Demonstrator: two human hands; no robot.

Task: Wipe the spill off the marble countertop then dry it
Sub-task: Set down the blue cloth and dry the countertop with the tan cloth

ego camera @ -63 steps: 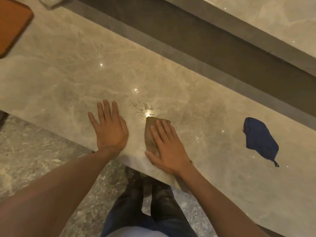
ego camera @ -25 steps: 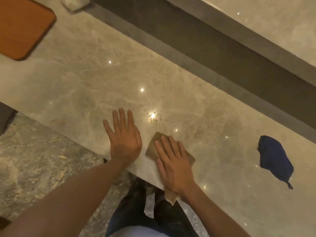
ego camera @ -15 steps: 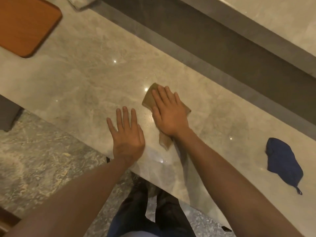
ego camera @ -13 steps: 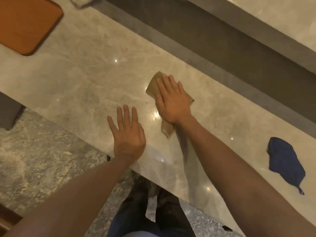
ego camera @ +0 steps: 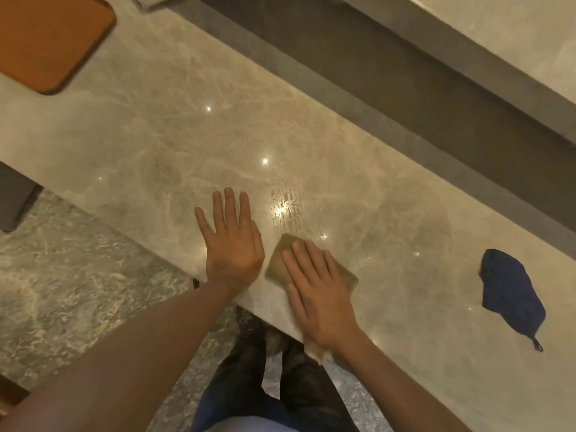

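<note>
Head view, wiping stage. The right hand [ego camera: 321, 294] lies flat, fingers straight and together, pressing a tan cloth [ego camera: 277, 263] onto the marble countertop [ego camera: 156, 145] at its near edge; nothing is pinched or curled round, the palm alone bears on it. One corner of the cloth shows beyond the fingertips, another juts out to the right of the hand, and a tail hangs past the counter edge below the wrist. The left hand [ego camera: 232, 241] rests flat on the marble just beside the cloth, fingers straight and slightly spread, holding nothing. The spill [ego camera: 285, 210], a patch of beaded streaks catching a ceiling light, lies on the marble just beyond the cloth, not touching it. A dark blue cloth [ego camera: 511, 294] lies crumpled well apart to the right. A wooden tray [ego camera: 53, 42] sits at the far left corner.

Handling, as judged: the tan cloth looks thin, limp and light, so it will bunch or fold under any sideways drag unless held down by a broad palm; the polished marble appears slick, more so where wet, so the cloth should glide easily. The overhanging tail could pull it off the edge. The blue cloth is probably the dry one and equally soft; a pinch at any raised fold should lift it.
</note>
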